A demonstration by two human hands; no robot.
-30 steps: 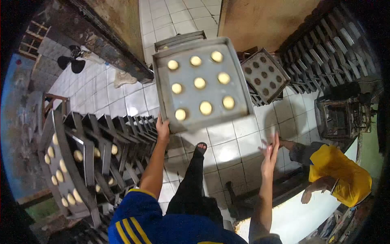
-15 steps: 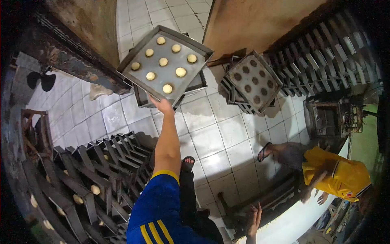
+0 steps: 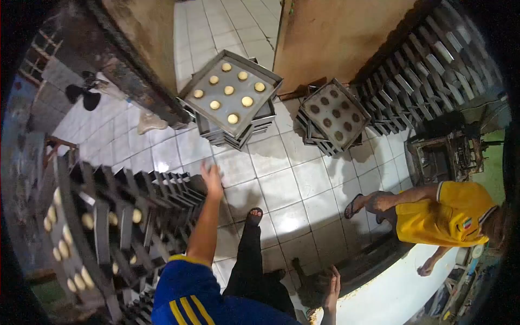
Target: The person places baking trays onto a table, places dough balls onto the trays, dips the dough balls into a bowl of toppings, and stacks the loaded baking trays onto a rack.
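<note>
a: where's the tray of dough rounds (image 3: pixel 231 103)?

b: lying on top of the tray stack (image 3: pixel 216 134), which stands on the tiled floor (image 3: pixel 314 179). it's turned askew, so its corners jut past the edges of the trays beneath, with the near corner pointing toward the person.

a: and the dough?

b: nine pale rounds in rows, one close to that near corner, none touching the rim.

a: the hands?

b: well apart, neither clamped on anything. the left hand (image 3: pixel 211 177) is slightly blurred, fingers parted, short of the near corner. it looks just beside the crossed trays (image 3: pixel 101 227) on the left, though i can't tell the depth. the right hand (image 3: pixel 333 287) is down by the edge of the white surface (image 3: pixel 390 287), fingers extended, no object visible in it.

a: which step is that?

b: i'd judge it the release: the stack bears the tray, no hand does.

a: what does the next move call for?

b: my guess is a free hand and a level grip. any tray lifted from those crossed trays would want holding by its rim, clear of the dough.
</note>
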